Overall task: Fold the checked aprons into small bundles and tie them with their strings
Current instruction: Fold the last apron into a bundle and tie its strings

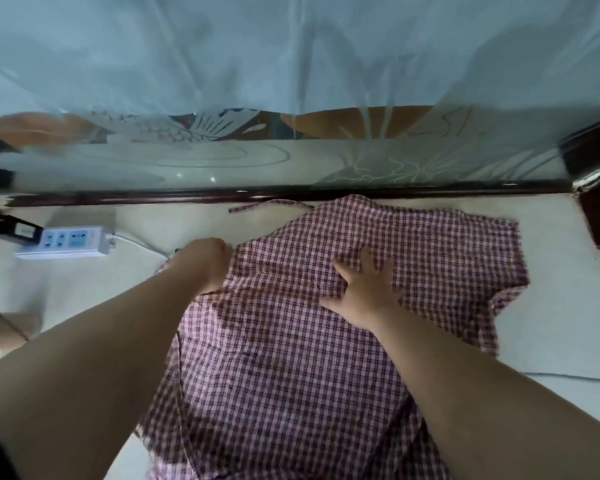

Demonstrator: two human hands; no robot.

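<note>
The left hand is curled at the left edge of the checked apron and appears to pinch the cloth there, though its fingertips are hidden; the right hand lies flat with fingers spread, pressing on the middle of the fabric and grasping nothing; the apron itself is spread out, rumpled, on the pale floor, its far edge just short of a dark wooden rail. I judge this to be the first fold, not yet made: the cloth is held down and taken by one side; the next move likely calls for the left edge to be carried over towards the right while the flat hand keeps the rest from sliding, with the tie kept free for the knot. By count: one apron; one string plainly seen at the far edge, others uncertain; two hands; one white power strip to the left; one sheer net hanging beyond the rail.
</note>
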